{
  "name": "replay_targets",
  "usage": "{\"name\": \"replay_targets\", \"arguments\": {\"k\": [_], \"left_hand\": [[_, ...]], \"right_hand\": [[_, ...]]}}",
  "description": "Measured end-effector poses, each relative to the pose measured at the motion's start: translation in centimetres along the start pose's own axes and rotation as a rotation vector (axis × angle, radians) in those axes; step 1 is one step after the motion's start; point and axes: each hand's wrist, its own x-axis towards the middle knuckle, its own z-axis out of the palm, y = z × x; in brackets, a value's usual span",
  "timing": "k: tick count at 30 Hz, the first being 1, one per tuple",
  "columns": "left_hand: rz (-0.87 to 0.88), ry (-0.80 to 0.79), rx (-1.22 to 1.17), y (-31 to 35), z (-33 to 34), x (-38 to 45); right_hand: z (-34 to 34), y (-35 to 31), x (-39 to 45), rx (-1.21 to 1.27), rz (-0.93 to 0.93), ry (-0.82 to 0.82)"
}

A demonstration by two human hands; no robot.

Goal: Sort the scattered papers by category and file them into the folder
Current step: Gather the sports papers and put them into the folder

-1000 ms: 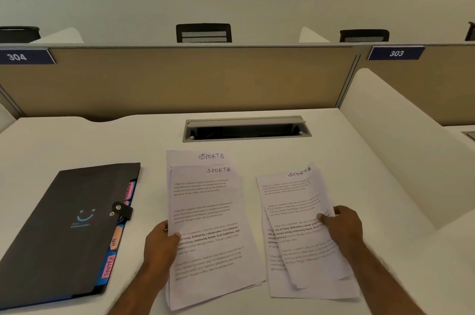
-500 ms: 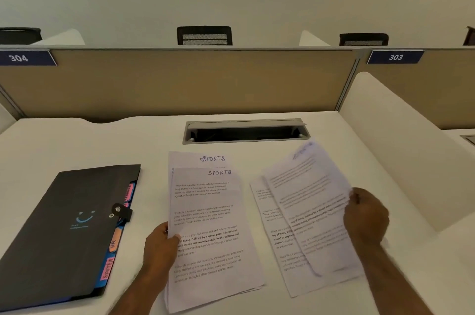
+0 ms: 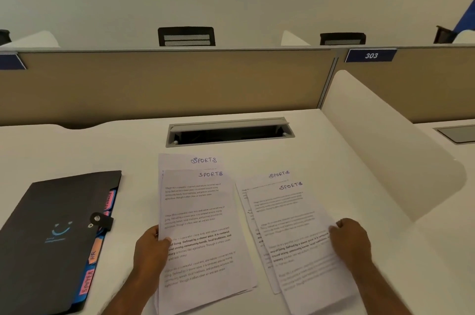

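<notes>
Mid-sort: left hand [image 3: 151, 250] pinched the SPORTS stack [image 3: 203, 237]; right hand [image 3: 352, 242] pinched the loose sheets [image 3: 295, 232] at 3 o'clock. Next: merge them, probably.

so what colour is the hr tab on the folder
Orange, seen in the head view: the HR tab sticks out of the black folder.

Two bare forearms enter from the lower edge of the frame. The left hand [image 3: 150, 250] and right hand [image 3: 352, 241] carry no gloves, rings, watch or bands. No sleeve reaches the visible forearms. Fingers [image 3: 339, 224] are uncovered.
</notes>
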Motion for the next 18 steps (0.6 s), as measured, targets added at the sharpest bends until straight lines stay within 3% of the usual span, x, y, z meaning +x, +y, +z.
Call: {"name": "replay_targets", "arguments": {"k": [6,13,18], "left_hand": [[-0.002,-0.006,0.012,0.0,-0.4,-0.2],[-0.019,-0.010,-0.014,0.3,-0.5,-0.4],[-0.033,-0.011,-0.032,0.4,-0.8,-0.5]], "right_hand": [[1.5,-2.7,-0.8,-0.310,-0.010,0.002],[1.9,-4.1,1.9,-0.151,0.054,-0.293],[1.8,-4.2,1.1,-0.108,-0.092,-0.185]]}}
